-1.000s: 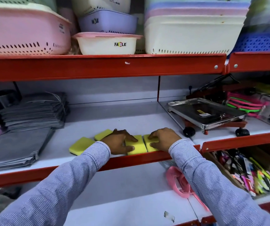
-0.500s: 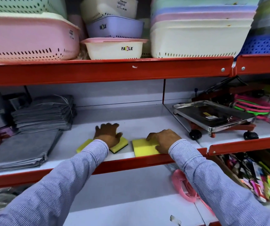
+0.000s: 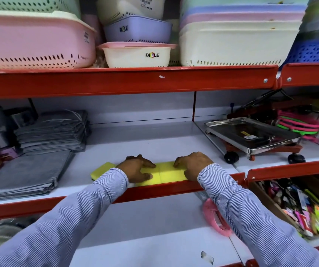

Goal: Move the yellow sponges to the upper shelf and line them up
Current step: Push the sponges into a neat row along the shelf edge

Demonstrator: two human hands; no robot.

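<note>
Three sponges sit in a row at the front edge of the middle shelf (image 3: 154,139): the left sponge (image 3: 101,170), middle sponge (image 3: 149,177) and right sponge (image 3: 171,173). The left hand (image 3: 137,168) rests on the middle one, the right hand (image 3: 193,164) on the right one. Folded cloths (image 3: 52,130) lie left, a wheeled steel tray (image 3: 251,133) right, baskets (image 3: 231,43) on the shelf above.

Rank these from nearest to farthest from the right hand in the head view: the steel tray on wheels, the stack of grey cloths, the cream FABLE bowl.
From the right hand:
1. Steel tray on wheels, just to its right on the same shelf.
2. Stack of grey cloths, far left on the same shelf.
3. Cream FABLE bowl, on the shelf above.
</note>
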